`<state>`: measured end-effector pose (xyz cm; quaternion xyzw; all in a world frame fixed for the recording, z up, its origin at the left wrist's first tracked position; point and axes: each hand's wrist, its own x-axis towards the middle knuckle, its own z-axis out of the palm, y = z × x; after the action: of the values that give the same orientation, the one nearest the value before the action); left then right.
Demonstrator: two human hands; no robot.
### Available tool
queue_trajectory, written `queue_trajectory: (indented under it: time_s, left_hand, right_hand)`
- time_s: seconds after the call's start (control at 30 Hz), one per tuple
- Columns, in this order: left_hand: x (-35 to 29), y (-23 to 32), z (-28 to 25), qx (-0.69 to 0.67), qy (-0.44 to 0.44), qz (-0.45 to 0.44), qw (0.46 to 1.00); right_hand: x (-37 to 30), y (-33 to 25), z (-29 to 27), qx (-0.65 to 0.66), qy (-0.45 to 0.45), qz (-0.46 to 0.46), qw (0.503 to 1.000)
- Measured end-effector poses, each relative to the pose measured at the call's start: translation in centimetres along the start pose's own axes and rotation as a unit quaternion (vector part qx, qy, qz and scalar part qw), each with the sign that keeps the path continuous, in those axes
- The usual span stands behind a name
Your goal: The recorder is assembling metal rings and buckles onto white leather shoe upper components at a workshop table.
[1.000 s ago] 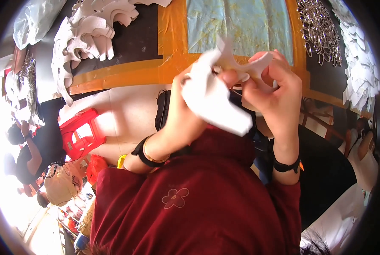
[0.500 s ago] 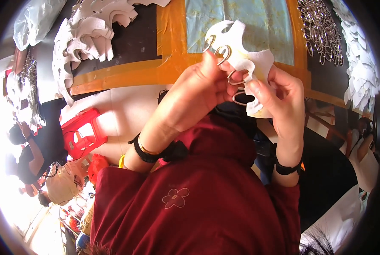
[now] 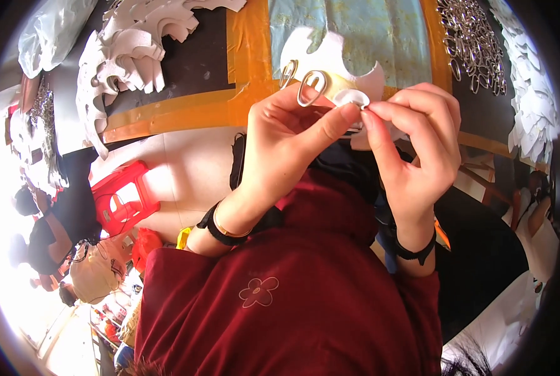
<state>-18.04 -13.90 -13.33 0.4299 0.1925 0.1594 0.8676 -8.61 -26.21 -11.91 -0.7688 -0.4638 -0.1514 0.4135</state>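
- Head view: the left hand (image 3: 286,143) is holding the white cut-out (image 3: 314,50), thumb and fingers clamped on its lower part, above the blue sheet's (image 3: 380,25) near edge.
- Two metal rings (image 3: 300,94) are hanging through it.
- The right hand's (image 3: 421,141) thumb and forefinger are meeting at its curled tab (image 3: 350,97), apparently pinching it; the contact is tiny.
- Loose rings (image 3: 476,56) are lying farther right.

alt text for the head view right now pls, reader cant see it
A person's left hand and right hand pinch a curvy white cut-out with metal rings on it. Beyond them, a dark table with orange tape bears more white pieces at left and a ring heap at right.
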Motion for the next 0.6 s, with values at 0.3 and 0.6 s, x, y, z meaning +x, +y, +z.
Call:
queue_trajectory:
  time_s: [0.3,0.6]
  left_hand:
    - [0.0,-0.8,0.6,-0.079,0.039,0.028,0.996]
    - [0.4,-0.6,-0.1,-0.029,0.027,-0.015,0.999]
  right_hand:
    - [0.2,-0.9,1.3,0.174,0.021,0.168,0.970]
    - [0.2,-0.2,1.3,0.185,-0.042,0.193,0.963]
